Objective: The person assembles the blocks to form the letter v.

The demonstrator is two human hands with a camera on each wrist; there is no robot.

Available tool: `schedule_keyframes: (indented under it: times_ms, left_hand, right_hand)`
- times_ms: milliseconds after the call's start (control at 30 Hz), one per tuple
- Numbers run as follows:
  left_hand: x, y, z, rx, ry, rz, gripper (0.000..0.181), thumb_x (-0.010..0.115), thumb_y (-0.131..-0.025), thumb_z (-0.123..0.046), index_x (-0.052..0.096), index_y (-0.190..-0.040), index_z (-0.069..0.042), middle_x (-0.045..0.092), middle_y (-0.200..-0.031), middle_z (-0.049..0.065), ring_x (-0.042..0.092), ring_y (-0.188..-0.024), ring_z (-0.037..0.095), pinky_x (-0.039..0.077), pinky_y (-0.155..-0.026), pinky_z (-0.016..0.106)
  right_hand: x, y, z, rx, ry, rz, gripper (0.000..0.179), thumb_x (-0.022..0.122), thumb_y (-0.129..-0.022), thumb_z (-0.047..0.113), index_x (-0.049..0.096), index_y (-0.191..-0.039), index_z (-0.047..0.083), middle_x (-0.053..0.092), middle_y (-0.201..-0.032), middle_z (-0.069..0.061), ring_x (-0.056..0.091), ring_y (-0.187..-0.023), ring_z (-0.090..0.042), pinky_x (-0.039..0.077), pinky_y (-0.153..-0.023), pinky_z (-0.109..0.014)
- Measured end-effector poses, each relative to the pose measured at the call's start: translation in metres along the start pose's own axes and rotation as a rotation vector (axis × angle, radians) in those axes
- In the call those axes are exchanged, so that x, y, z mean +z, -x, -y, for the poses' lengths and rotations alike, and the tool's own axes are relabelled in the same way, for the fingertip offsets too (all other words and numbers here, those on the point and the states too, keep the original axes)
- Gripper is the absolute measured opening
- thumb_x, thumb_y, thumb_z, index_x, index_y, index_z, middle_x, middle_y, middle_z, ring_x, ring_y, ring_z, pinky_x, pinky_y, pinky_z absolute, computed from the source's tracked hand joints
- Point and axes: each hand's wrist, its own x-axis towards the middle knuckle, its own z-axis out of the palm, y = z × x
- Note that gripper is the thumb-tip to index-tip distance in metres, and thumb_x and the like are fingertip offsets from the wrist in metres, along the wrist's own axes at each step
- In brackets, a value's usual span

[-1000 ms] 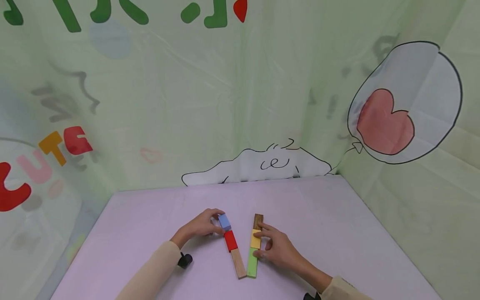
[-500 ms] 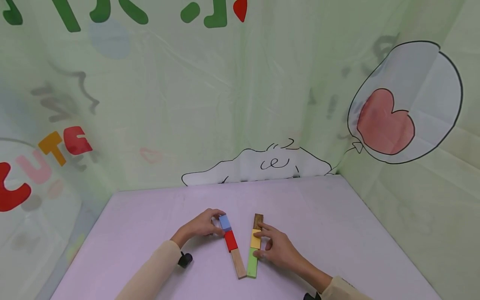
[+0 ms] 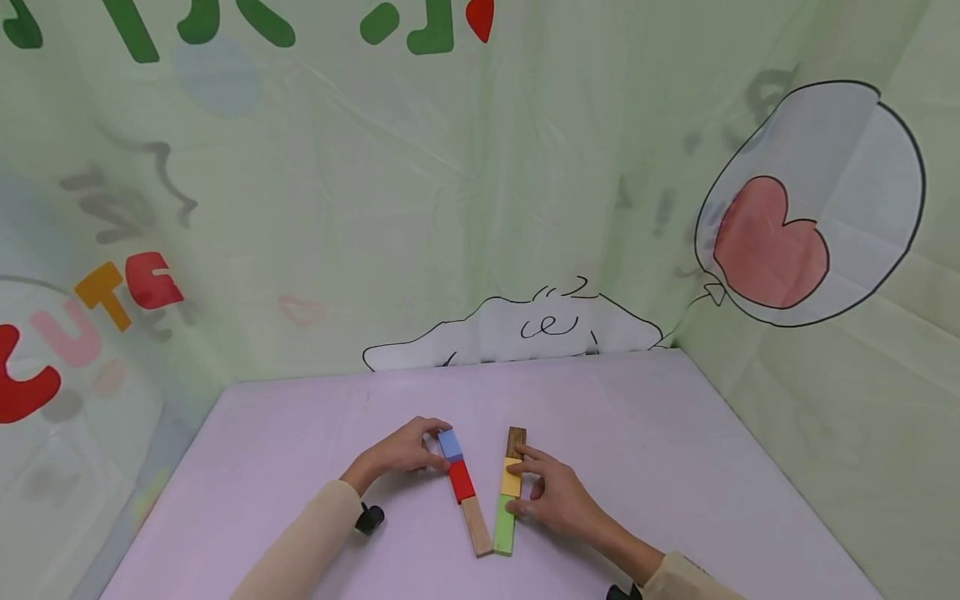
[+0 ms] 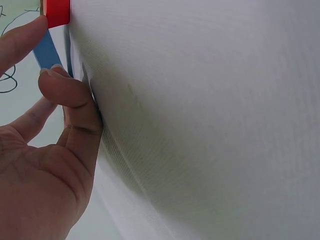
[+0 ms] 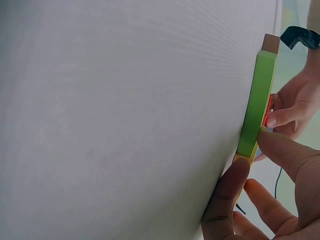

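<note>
Two rows of wooden blocks lie in a V on the tabletop in the head view. The left row has a blue block (image 3: 450, 445) at the far end, a red block (image 3: 462, 482) in the middle and a plain wood block (image 3: 477, 527) at the near end. My left hand (image 3: 405, 448) pinches the blue block, thumb close to the red one. The right row runs from a dark brown block (image 3: 517, 438) through a yellow block (image 3: 511, 482) to a green block (image 3: 505, 533). My right hand (image 3: 558, 493) holds the yellow block with bent fingers, its index finger on the brown block, thumb on the green.
Pale lilac tabletop (image 3: 300, 442) surrounds both rows. Behind it hangs a light green curtain (image 3: 390, 208) with printed letters and drawings. A white balloon print (image 3: 862, 167) with a red heart is on the right side. Dark wrist cameras sit at the cuffs.
</note>
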Motion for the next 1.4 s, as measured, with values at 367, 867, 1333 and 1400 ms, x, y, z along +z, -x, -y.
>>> schedule_keyframes:
  times_ms: [367,867,1333,1400]
  left_hand:
    - [0.0014,0.0,0.0009,-0.003,0.002,-0.001,0.063,0.081,-0.09,-0.018,0.059,-0.148,-0.011,0.056,-0.14,0.017,0.058,-0.078,0.017,0.054,-0.068,0.029]
    - [0.0018,0.0012,0.0004,-0.003,0.004,0.0,0.064,0.081,-0.09,-0.018,0.058,-0.149,-0.011,0.055,-0.14,0.016,0.058,-0.076,0.017,0.053,-0.068,0.029]
    - [0.0018,0.0015,-0.0002,-0.003,0.007,-0.004,0.062,0.081,-0.09,-0.018,0.059,-0.148,-0.011,0.055,-0.138,0.015,0.055,-0.069,0.015,0.051,-0.065,0.027]
    - [0.0019,0.0016,-0.0001,-0.001,0.009,-0.003,0.062,0.081,-0.09,-0.017,0.059,-0.148,-0.01,0.055,-0.138,0.015,0.054,-0.068,0.015,0.051,-0.064,0.027]
  right_hand:
    - [0.0,0.0002,0.0012,0.001,-0.002,-0.001,0.051,0.094,-0.079,0.016,0.076,-0.126,0.009,0.052,-0.161,-0.015,0.053,-0.07,-0.008,0.044,-0.061,-0.017]
    - [0.0002,0.0002,0.0018,0.011,-0.003,-0.005,0.05,0.094,-0.079,0.016,0.076,-0.125,0.009,0.052,-0.161,-0.015,0.053,-0.069,-0.009,0.044,-0.06,-0.017]
    - [-0.0001,0.0004,0.0037,0.021,-0.001,-0.007,0.05,0.094,-0.079,0.015,0.076,-0.125,0.008,0.052,-0.161,-0.015,0.053,-0.069,-0.009,0.044,-0.06,-0.017]
    - [0.0002,0.0003,0.0032,0.016,-0.001,-0.006,0.05,0.093,-0.079,0.015,0.076,-0.125,0.008,0.052,-0.161,-0.015,0.053,-0.069,-0.009,0.044,-0.06,-0.017]
